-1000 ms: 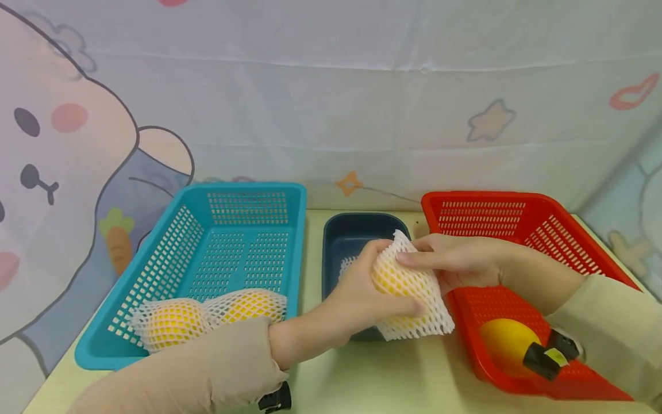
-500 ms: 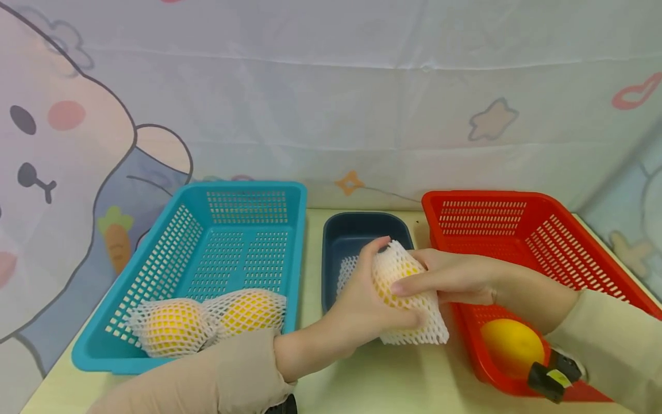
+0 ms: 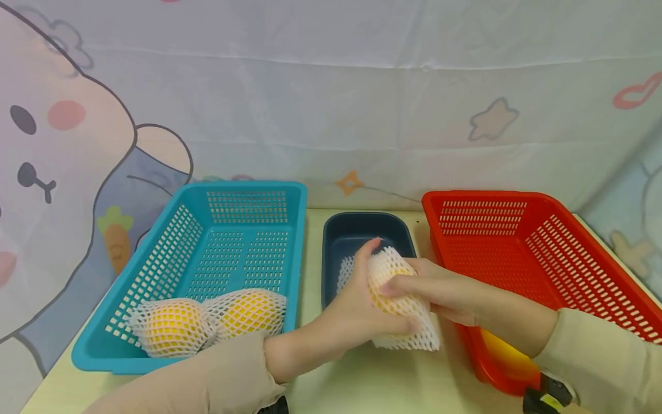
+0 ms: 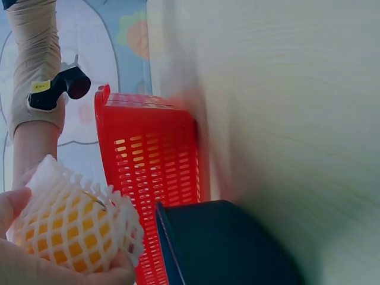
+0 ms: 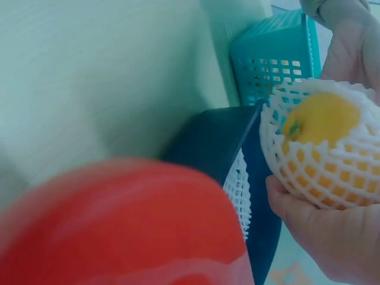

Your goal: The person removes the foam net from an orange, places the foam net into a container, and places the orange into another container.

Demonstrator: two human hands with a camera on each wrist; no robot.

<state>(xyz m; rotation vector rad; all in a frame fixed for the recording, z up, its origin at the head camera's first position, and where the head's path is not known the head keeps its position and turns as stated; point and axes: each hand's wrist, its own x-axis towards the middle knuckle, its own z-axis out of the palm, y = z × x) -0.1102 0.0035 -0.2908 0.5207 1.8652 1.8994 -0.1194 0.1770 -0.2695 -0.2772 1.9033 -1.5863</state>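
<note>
Nearest: yellow fruit in red basket, right of navy bin; two netted fruits in teal basket, left of bin. Next: held netted fruit, in the air at bin's near right corner, long axis slanted, net's open end (stem shows there) pointing down toward the person. Left hand: grip curled round it, fruit-wide. Right hand: grip pinching it, thumb on top. Farther: loose white net inside bin.

Head view evenly lit; soft shadow on table toward near edge. Right wrist view greenish, red basket blurred.
</note>
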